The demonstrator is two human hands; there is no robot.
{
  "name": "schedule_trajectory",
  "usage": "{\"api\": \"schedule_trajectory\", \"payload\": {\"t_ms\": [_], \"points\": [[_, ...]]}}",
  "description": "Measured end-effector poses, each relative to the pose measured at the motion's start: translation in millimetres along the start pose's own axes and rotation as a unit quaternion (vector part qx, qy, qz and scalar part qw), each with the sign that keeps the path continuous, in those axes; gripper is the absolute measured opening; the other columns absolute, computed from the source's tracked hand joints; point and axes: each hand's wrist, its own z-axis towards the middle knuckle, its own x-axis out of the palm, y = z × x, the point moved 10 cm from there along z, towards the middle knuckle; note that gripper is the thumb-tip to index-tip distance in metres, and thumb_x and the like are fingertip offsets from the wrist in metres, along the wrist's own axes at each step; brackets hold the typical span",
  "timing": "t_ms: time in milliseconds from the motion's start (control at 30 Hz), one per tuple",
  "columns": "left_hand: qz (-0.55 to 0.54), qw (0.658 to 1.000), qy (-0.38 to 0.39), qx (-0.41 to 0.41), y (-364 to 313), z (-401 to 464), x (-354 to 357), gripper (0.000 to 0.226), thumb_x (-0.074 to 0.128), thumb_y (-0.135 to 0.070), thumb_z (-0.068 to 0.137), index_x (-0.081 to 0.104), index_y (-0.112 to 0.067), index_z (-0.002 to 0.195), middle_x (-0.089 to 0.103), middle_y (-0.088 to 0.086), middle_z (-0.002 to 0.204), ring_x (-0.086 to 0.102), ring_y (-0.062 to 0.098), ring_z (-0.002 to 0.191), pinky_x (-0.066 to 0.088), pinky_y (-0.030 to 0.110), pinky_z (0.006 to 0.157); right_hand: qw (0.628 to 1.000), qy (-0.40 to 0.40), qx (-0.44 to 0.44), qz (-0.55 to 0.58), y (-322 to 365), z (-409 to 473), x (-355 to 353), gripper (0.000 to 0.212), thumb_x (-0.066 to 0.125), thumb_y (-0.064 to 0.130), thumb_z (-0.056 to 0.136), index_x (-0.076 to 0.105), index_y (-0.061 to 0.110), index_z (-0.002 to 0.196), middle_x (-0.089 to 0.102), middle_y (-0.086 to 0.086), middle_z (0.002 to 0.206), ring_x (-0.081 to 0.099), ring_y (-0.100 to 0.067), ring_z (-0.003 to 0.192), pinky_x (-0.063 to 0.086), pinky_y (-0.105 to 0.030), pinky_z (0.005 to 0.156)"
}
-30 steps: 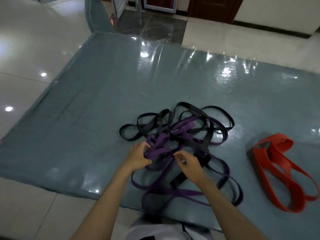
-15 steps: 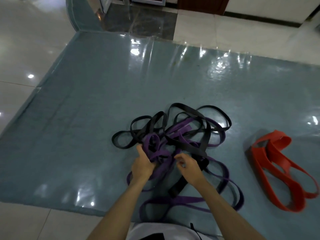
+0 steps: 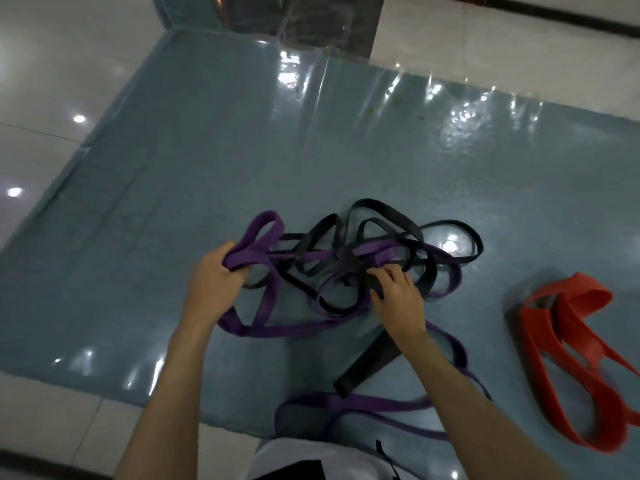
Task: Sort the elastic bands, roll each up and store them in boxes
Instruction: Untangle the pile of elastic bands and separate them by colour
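Left hand [image 3: 214,282] now draws a purple band [image 3: 258,237] out to the left of the tangle.
It grips that band with curled fingers; the right hand [image 3: 398,299] pinches a strand among the black bands [image 3: 381,216] in the heap on the blue mat [image 3: 207,161]. Red bands [image 3: 568,358] lie well apart at the right.

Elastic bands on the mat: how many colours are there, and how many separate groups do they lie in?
Purple bands: 1 tangled pile, shared with black; left hand grips a purple loop
Black bands: same pile; right hand in it
Red bands: 1 group apart
Total: 3 colours, 2 groups; individual bands cannot be counted
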Motion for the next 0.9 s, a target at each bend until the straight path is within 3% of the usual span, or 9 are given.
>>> {"api": "schedule_trajectory", "payload": {"t_ms": [133, 267, 333, 367, 467, 567, 667, 733, 900], "points": [[-0.024, 0.999, -0.039, 0.016, -19.2, 3.4, -18.5, 0.009, 0.073, -0.026, 0.089, 0.070, -0.034, 0.090, 0.067, -0.011, 0.070, 0.062, 0.018, 0.067, 0.050, 0.037, 0.062, 0.990, -0.081, 0.088, 0.081, -29.5, 21.6, -31.9, 0.034, 0.074, 0.016, 0.094, 0.067, 0.012, 0.127, 0.063, -0.011, 0.127, 0.070, -0.033, 0.095, 0.062, -0.048, 0.078], [-0.018, 0.999, -0.046, -0.006, -18.4, 7.6, -24.0, 0.013, 0.075, -0.025, 0.089, 0.071, -0.037, 0.087, 0.062, -0.014, 0.059, 0.057, 0.021, 0.060, 0.047, 0.039, 0.059, 0.943, -0.176, 0.219, 0.179, -80.9, 23.4, -62.7, 0.015, 0.064, 0.022, 0.099, 0.064, 0.017, 0.113, 0.072, -0.003, 0.102, 0.065, -0.016, 0.081, 0.049, -0.028, 0.070], [-0.026, 0.999, -0.045, -0.014, -22.0, 8.9, -24.3, 0.013, 0.074, -0.026, 0.087, 0.071, -0.039, 0.085, 0.060, -0.016, 0.055, 0.056, 0.019, 0.057, 0.047, 0.037, 0.057, 0.936, -0.175, 0.254, 0.169, -97.8, 22.7, -65.9, 0.013, 0.061, 0.020, 0.102, 0.065, 0.014, 0.112, 0.074, -0.007, 0.097, 0.063, -0.016, 0.075, 0.046, -0.029, 0.063], [-0.030, 0.999, -0.045, -0.011, -27.5, 9.5, -23.4, 0.012, 0.073, -0.029, 0.086, 0.071, -0.040, 0.084, 0.060, -0.016, 0.055, 0.055, 0.016, 0.055, 0.046, 0.035, 0.055, 0.941, -0.166, 0.257, 0.146, -100.1, 23.5, -65.2, 0.016, 0.061, 0.018, 0.101, 0.066, 0.012, 0.115, 0.074, -0.010, 0.101, 0.065, -0.021, 0.083, 0.050, -0.034, 0.069], [-0.035, 0.999, -0.030, 0.008, -51.0, 14.1, -15.0, 0.002, 0.071, -0.032, 0.082, 0.070, -0.033, 0.082, 0.061, -0.010, 0.059, 0.053, 0.009, 0.053, 0.045, 0.034, 0.056, 0.964, -0.168, 0.187, 0.093, -77.3, 28.4, -68.7, 0.018, 0.066, 0.012, 0.098, 0.069, 0.012, 0.116, 0.069, -0.010, 0.116, 0.060, -0.033, 0.115, 0.053, -0.050, 0.096], [-0.047, 0.999, -0.014, 0.020, -70.3, 19.4, -4.1, 0.007, 0.072, -0.023, 0.084, 0.068, -0.026, 0.079, 0.057, -0.011, 0.056, 0.048, 0.003, 0.049, 0.042, 0.031, 0.055, 0.976, -0.128, -0.047, 0.171, 1.2, 41.7, -62.2, 0.012, 0.068, 0.002, 0.097, 0.072, 0.010, 0.105, 0.068, -0.007, 0.103, 0.065, -0.025, 0.098, 0.058, -0.046, 0.085], [-0.066, 0.998, 0.006, 0.015, -78.4, 20.8, 4.5, 0.018, 0.072, -0.018, 0.087, 0.068, -0.030, 0.075, 0.053, -0.015, 0.051, 0.048, 0.002, 0.044, 0.039, 0.025, 0.050, 0.960, -0.020, -0.230, 0.156, 84.9, 39.4, -34.8, 0.026, 0.063, 0.002, 0.100, 0.072, 0.007, 0.125, 0.067, -0.009, 0.113, 0.066, -0.025, 0.100, 0.060, -0.042, 0.080], [-0.069, 0.997, 0.012, 0.013, -79.4, 20.4, 4.7, 0.020, 0.073, -0.018, 0.088, 0.069, -0.033, 0.076, 0.054, -0.016, 0.051, 0.048, 0.002, 0.043, 0.039, 0.027, 0.052, 0.964, 0.005, -0.224, 0.141, 103.1, 43.5, -21.4, 0.043, 0.058, 0.007, 0.104, 0.059, 0.013, 0.146, 0.063, -0.007, 0.125, 0.063, -0.026, 0.106, 0.060, -0.039, 0.078], [-0.074, 0.997, -0.002, 0.000, -72.7, 17.6, -9.3, 0.022, 0.073, -0.017, 0.088, 0.071, -0.035, 0.076, 0.055, -0.016, 0.051, 0.049, 0.008, 0.050, 0.042, 0.033, 0.058, 0.976, -0.014, -0.027, 0.215, 67.4, 69.3, -18.8, 0.064, 0.061, 0.011, 0.104, 0.034, 0.017, 0.162, 0.057, -0.006, 0.120, 0.054, -0.023, 0.108, 0.057, -0.041, 0.083]]}}
